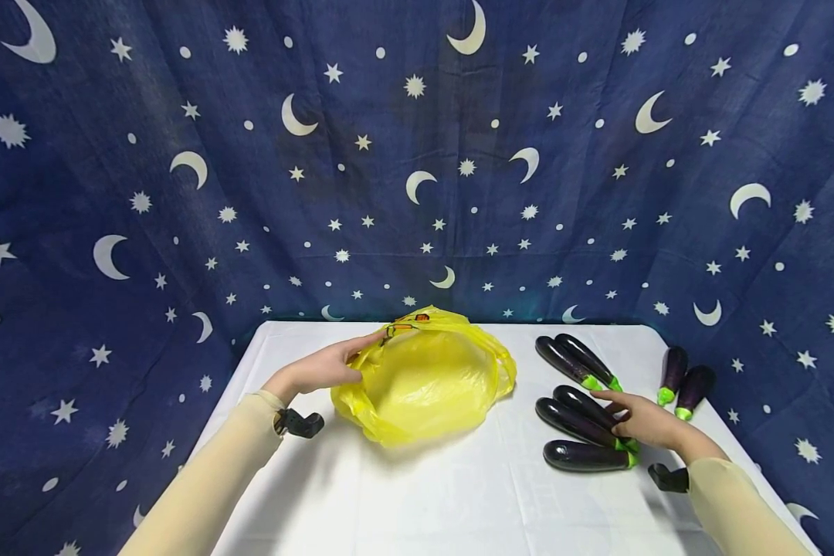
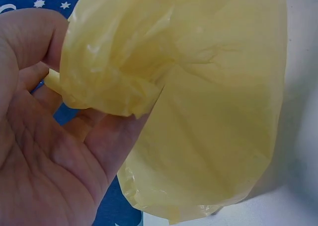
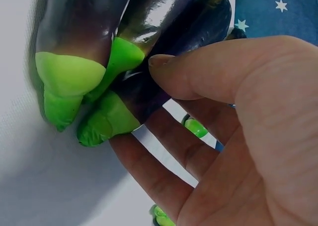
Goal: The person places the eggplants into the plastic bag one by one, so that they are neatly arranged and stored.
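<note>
A yellow plastic bag (image 1: 431,378) stands mouth-up on the table, its opening spread wide. My left hand (image 1: 327,367) holds the bag's left rim, with the thumb on one side of the film and the fingers on the other. In the left wrist view, the crumpled film (image 2: 114,82) lies between them. On the right, my right hand (image 1: 649,421) pinches a glossy dark purple eggplant (image 1: 582,403) near its green stem end. The right wrist view shows the thumb on top and fingers beneath that eggplant (image 3: 144,94). Two more eggplants lie beside it, the nearest one (image 1: 585,455) roughly crosswise.
Behind the right hand lies a pair of eggplants (image 1: 563,357). Another pair (image 1: 695,388) sits at the table's right edge. A white cloth covers the table (image 1: 445,502). Dark blue curtains (image 1: 375,193) with moons and stars enclose the back and sides.
</note>
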Motion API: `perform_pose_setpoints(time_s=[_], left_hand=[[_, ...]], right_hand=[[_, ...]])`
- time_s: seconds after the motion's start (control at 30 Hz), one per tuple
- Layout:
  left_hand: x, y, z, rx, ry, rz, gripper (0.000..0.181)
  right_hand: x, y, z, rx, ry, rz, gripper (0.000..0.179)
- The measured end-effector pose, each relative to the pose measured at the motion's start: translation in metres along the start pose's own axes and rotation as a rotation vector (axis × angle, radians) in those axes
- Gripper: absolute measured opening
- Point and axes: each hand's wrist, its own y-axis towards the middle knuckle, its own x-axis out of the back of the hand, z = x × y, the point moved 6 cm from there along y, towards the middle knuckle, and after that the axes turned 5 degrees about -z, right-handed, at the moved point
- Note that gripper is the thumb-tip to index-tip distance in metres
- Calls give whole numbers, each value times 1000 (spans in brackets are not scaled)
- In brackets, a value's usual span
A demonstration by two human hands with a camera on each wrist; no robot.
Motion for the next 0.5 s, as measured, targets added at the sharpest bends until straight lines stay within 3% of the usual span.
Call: perform_pose_setpoints(time_s=[0.3,0.5], left_hand=[[0,-3,4,38,-9,9,94],[0,-4,6,67,36,33,96]], right_hand=[[0,3,1,30,-22,14,74],[0,4,-2,45,-18,17,74]])
